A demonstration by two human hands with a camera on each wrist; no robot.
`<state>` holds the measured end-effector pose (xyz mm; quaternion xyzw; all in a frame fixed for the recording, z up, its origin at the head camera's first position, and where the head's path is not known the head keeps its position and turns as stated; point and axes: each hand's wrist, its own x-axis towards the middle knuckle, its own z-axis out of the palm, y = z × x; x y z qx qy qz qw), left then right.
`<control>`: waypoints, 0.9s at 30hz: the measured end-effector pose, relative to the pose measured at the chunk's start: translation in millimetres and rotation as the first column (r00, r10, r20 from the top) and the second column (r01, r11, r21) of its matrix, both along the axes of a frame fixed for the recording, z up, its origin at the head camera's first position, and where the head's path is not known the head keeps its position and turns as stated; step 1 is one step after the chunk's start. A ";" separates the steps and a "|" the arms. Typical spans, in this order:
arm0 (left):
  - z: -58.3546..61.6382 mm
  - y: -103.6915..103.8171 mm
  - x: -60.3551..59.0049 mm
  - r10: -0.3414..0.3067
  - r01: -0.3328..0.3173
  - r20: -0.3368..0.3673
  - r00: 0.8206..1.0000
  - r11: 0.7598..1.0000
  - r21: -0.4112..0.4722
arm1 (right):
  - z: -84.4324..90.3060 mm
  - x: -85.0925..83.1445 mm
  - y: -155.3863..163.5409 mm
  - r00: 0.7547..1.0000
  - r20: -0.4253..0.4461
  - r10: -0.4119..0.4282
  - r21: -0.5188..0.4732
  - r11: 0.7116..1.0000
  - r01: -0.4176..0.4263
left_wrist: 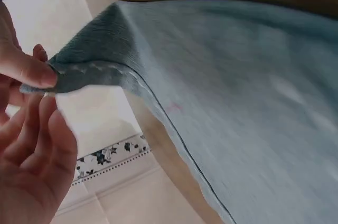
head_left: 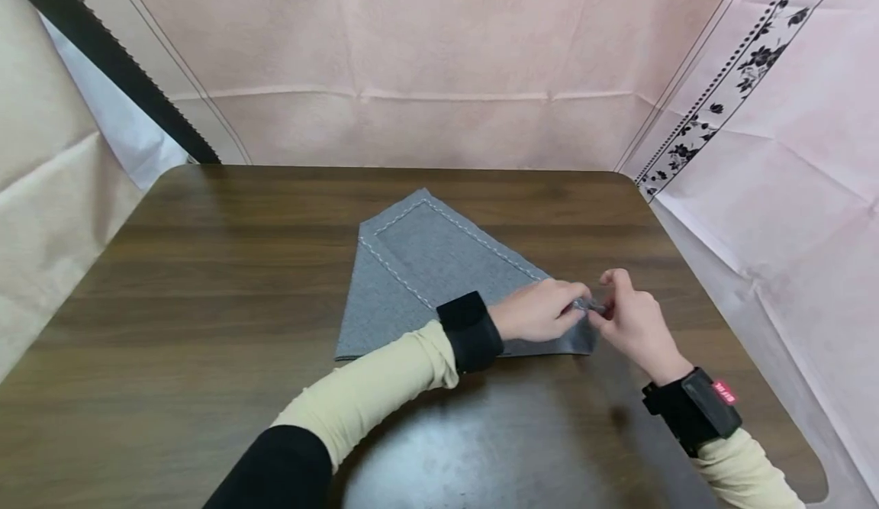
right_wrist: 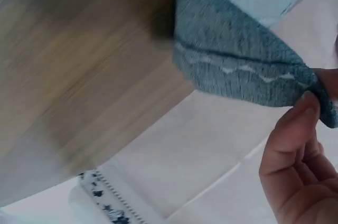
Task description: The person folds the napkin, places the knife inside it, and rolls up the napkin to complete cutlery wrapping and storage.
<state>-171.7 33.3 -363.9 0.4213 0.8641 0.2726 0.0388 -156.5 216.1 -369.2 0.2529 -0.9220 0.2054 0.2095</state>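
A folded grey-blue cloth (head_left: pixel 446 253) with a line of white stitching inside its edges lies on the table. My left hand (head_left: pixel 539 310) pinches its narrow right-hand corner between thumb and fingers, with the palm over the cloth. Close beside it, my right hand (head_left: pixel 635 330) holds the same tip, its index finger bent above the thumb. In the right wrist view, the thumb (right_wrist: pixel 305 115) presses the twisted end of the cloth (right_wrist: pixel 237 71). The left wrist view has both hands meeting at the tip, while the cloth (left_wrist: pixel 227 86) slopes away to the right.
The brown wooden table (head_left: pixel 172 303) has rounded corners. Behind it hangs a pale pink sheet (head_left: pixel 426 43), with a black floral strip (head_left: pixel 755 66) at the right and a dark serrated band (head_left: pixel 117 51) at the left. Both wrists wear black bands.
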 end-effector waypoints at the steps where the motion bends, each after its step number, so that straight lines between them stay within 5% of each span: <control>1: 0.6 4.7 -1.1 0.012 -0.012 0.003 1.000 1.000 0.020 | -1.1 1.1 -4.1 1.000 -0.013 0.005 0.002 1.000 -0.005; 9: -2.4 15.5 -4.4 0.095 -0.094 -0.191 0.977 0.995 0.012 | -5.5 4.8 -18.5 1.000 -0.024 0.003 -0.003 1.000 -0.004; 14: 5.3 3.3 -0.5 0.127 -0.104 -0.207 0.970 0.988 0.117 | -7.7 6.8 -17.9 0.998 0.047 -0.030 0.006 1.000 0.030; 21: 28.1 -31.9 7.4 0.204 -0.096 -0.261 0.944 0.923 0.372 | -11.5 9.6 -29.9 0.991 0.129 -0.016 0.000 1.000 0.016; 27: 43.5 -58.9 16.1 0.249 -0.098 -0.292 0.923 0.889 0.447 | -12.0 12.5 -46.0 0.992 0.126 0.029 0.011 0.999 -0.030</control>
